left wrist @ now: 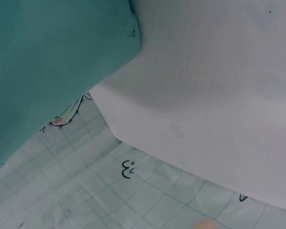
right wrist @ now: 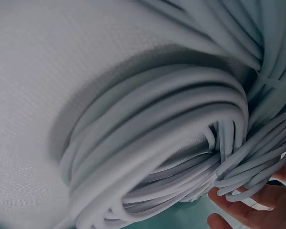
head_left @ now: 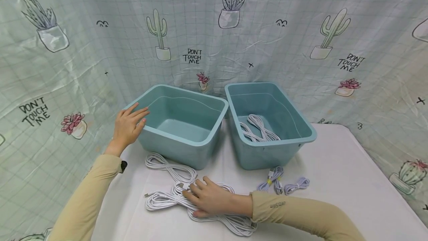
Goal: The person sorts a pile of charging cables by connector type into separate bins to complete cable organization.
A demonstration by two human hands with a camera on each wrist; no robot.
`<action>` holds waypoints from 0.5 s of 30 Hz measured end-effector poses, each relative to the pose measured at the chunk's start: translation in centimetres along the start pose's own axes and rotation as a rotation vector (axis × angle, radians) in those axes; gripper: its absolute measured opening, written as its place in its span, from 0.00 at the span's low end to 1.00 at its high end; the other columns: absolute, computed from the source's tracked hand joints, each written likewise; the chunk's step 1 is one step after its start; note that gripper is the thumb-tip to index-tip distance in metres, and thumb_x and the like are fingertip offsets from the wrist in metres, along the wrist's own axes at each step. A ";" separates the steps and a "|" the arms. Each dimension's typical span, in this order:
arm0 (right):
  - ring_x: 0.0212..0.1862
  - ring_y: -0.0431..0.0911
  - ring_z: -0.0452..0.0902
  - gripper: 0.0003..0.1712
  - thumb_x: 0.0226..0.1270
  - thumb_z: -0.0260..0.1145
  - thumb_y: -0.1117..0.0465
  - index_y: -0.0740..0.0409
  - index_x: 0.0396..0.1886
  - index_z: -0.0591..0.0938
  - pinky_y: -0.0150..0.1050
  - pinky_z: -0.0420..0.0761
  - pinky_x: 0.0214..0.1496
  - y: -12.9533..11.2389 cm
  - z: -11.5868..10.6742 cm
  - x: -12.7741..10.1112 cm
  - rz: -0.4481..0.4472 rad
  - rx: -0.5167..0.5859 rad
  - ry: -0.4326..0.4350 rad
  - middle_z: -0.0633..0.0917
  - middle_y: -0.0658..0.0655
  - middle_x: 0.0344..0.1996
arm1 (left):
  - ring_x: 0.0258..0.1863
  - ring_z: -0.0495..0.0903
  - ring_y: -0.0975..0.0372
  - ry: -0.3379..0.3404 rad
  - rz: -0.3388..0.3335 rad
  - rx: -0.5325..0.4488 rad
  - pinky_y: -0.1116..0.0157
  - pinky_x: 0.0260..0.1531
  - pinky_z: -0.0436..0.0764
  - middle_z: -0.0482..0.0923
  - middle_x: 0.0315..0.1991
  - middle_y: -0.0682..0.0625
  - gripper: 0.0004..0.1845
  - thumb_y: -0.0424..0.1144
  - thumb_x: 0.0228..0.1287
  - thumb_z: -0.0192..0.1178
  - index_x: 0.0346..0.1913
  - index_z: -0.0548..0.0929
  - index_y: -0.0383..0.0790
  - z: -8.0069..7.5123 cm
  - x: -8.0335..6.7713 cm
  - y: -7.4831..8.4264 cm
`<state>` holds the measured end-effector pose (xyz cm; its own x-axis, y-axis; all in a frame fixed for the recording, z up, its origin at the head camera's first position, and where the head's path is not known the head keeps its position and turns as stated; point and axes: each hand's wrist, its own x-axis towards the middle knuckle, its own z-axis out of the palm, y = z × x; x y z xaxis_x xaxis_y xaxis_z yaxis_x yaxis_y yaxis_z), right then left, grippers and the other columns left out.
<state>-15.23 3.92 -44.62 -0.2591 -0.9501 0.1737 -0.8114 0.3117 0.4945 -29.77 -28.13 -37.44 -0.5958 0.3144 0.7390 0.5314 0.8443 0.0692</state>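
Note:
My left hand (head_left: 128, 125) rests at the near left rim of the left teal bin (head_left: 177, 137), fingers extended over its edge. That bin holds nothing. On the table in front, my right hand (head_left: 214, 198) lies over a group of white cable bundles (head_left: 160, 201), fingers spread and slightly bent. In the right wrist view its fingers (right wrist: 271, 205) reach toward a small loop of a looped cable (right wrist: 157, 114), with a tied bundle (right wrist: 271, 67) beside it. Another white cable bundle (head_left: 170, 166) lies against the left bin's front.
A second teal bin (head_left: 271, 155) stands to the right, with white cable bundles (head_left: 259, 127) inside. In front of it lie pale purple cables (head_left: 274, 177) with yellow ties and a smaller purple coil (head_left: 297, 186). A patterned curtain (head_left: 207, 29) hangs behind the white table (head_left: 337, 159).

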 end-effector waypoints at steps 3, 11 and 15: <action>0.42 0.42 0.72 0.36 0.61 0.42 0.34 0.50 0.61 0.65 0.40 0.74 0.44 -0.2 0.2 0.2 -0.009 -0.006 0.003 0.76 0.47 0.42 | 0.59 0.67 0.47 0.006 0.005 0.000 0.48 0.49 0.64 0.78 0.50 0.44 0.30 0.57 0.67 0.35 0.46 0.82 0.40 0.0 0.0 0.0; 0.41 0.42 0.72 0.34 0.63 0.43 0.36 0.51 0.61 0.64 0.39 0.74 0.45 -0.2 0.2 0.3 -0.032 -0.006 -0.004 0.75 0.47 0.41 | 0.59 0.67 0.47 0.003 0.005 0.000 0.48 0.50 0.64 0.78 0.50 0.44 0.29 0.56 0.67 0.35 0.47 0.81 0.41 0.0 0.0 0.0; 0.40 0.41 0.71 0.33 0.63 0.42 0.37 0.51 0.61 0.64 0.38 0.74 0.45 -0.2 0.1 0.4 -0.041 -0.014 -0.007 0.74 0.47 0.39 | 0.59 0.67 0.47 0.000 0.001 -0.003 0.48 0.50 0.64 0.78 0.50 0.44 0.29 0.57 0.67 0.35 0.47 0.81 0.40 0.0 0.0 0.0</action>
<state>-15.20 3.48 -44.76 -0.2294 -0.9622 0.1469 -0.8138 0.2724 0.5133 -29.75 -28.11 -37.45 -0.5952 0.3157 0.7390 0.5338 0.8427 0.0698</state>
